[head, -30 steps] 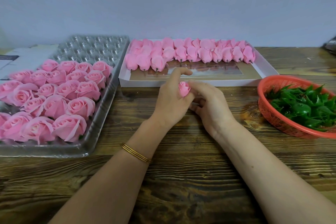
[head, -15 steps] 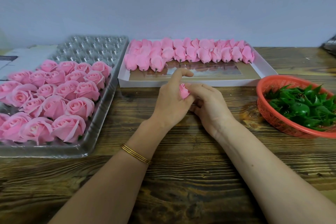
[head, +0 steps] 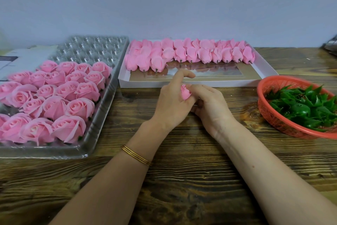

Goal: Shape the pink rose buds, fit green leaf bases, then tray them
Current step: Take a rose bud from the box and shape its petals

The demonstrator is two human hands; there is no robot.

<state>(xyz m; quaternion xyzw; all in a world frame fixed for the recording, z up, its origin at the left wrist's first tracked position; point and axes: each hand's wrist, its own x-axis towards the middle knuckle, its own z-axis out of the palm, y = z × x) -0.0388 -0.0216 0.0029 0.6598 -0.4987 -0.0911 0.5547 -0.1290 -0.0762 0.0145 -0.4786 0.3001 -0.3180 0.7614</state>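
A small pink rose bud (head: 185,92) sits between both hands at the table's middle. My left hand (head: 171,104) holds it from the left, index finger raised above it. My right hand (head: 209,106) pinches its petals from the right with thumb and fingers. Behind them a white box (head: 262,70) holds rows of closed pink buds (head: 189,54). A clear plastic tray (head: 94,126) on the left carries several opened pink roses (head: 54,97). At the right an orange basket (head: 269,115) is filled with green leaf bases (head: 306,108).
The far cells of the clear tray (head: 91,49) hold nothing. A white carton (head: 21,60) lies behind the tray at far left. A dark object (head: 331,46) shows at the right edge. Bare wooden table (head: 182,179) stretches in front of the hands.
The hands stay in place; my right fingers have worked over the bud's petals and the bud has turned slightly between the hands.
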